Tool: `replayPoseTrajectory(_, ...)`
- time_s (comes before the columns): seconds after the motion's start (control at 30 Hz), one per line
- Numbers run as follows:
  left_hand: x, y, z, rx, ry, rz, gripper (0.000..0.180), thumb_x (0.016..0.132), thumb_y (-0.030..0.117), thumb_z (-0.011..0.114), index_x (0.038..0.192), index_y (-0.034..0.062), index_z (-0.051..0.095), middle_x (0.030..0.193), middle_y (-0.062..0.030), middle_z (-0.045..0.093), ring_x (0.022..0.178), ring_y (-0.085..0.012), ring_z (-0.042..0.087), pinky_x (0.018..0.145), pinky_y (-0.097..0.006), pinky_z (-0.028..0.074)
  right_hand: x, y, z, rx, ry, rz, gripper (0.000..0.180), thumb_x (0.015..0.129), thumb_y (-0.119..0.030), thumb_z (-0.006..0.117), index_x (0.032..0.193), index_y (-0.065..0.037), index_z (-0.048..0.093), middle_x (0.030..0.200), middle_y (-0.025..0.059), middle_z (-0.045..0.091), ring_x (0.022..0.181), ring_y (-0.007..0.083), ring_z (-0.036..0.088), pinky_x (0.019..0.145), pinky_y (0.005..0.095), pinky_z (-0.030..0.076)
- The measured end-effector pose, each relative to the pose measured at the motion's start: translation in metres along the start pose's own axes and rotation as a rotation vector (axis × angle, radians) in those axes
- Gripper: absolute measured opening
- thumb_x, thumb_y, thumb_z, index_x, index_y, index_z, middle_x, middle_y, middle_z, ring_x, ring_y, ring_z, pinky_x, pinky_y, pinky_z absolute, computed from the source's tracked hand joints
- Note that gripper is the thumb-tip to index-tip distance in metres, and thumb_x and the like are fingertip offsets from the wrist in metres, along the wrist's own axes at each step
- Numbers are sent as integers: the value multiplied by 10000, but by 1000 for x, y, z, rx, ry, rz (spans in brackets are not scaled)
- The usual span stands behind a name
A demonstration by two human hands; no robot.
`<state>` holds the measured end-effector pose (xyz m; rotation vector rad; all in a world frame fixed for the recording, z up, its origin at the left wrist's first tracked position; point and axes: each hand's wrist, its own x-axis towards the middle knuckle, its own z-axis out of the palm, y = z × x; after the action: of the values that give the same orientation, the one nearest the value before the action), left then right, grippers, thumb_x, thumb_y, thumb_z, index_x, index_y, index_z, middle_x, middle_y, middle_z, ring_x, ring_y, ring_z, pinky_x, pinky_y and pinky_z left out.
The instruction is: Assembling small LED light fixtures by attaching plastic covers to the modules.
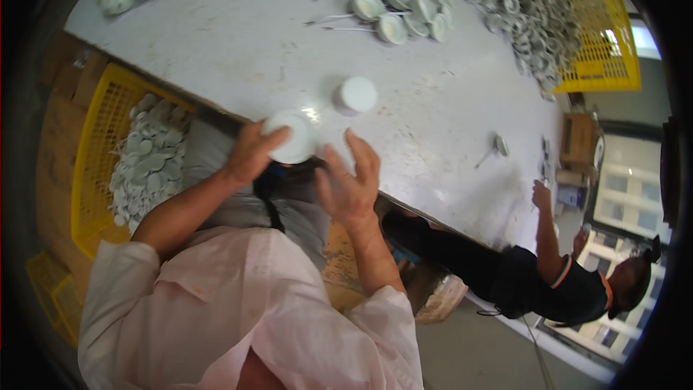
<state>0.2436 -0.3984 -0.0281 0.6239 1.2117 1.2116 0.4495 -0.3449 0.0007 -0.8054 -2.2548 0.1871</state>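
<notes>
The table [238,36] was the biggest thing in view, a broad grey slab with a dull, scuffed surface and a straight front edge that bent with the lens. A yellow plastic crate [97,137] with a mesh wall stood below that edge on the person's left, heaped with pale round flat discs [148,162]. A second yellow crate [610,36] sat at the far right end of the table, and a loose pile of small white rings [523,7] spread across the top beside it. Nearer the middle of the far side lay a cluster of white round fittings [401,0] with thin metal wires sticking out.

A co-worker [548,274] in dark clothes leaned at the table's right end, one hand raised to its edge.

The left hand [249,155] gripped a white, smooth, round cap [292,137] at the table's near edge, fingers closed over its left rim. The right hand [350,184] hung just beside the cap, open, fingers spread and slightly curled, holding nothing. A second white piece [356,94], a short cylinder with a flat round top, stood upright on the table just beyond the cap and near it, untouched by either hand.
</notes>
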Motion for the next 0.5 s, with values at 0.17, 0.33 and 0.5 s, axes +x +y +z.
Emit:
replayPoseTrajectory(0.17,-23,-13,-77,-19,263,101,323,926,260,541,1022,-30,646,925,-59,656,820,-123,612,752,-280,473,-31,148,-58,-234,402,600,252,804,-69,681,1053,-50,645,1029,119,635,861,210,620,682,319,517)
replayPoseTrajectory(0.33,-60,-43,-162,71,490,74,381,937,289,541,1086,-53,618,991,-72,645,888,-139,604,800,-275,458,-92,293,-135,-701,410,1089,370,802,-336,659,1029,-45,681,980,121,662,858,261,639,766,380,506)
replayPoseTrajectory(0.5,-98,-82,-242,303,842,-124,452,901,346,582,1140,-37,603,988,-102,641,869,-168,605,786,-303,449,-61,325,-148,-508,323,1472,424,761,-421,627,984,-70,708,981,128,693,940,290,650,835,403,501)
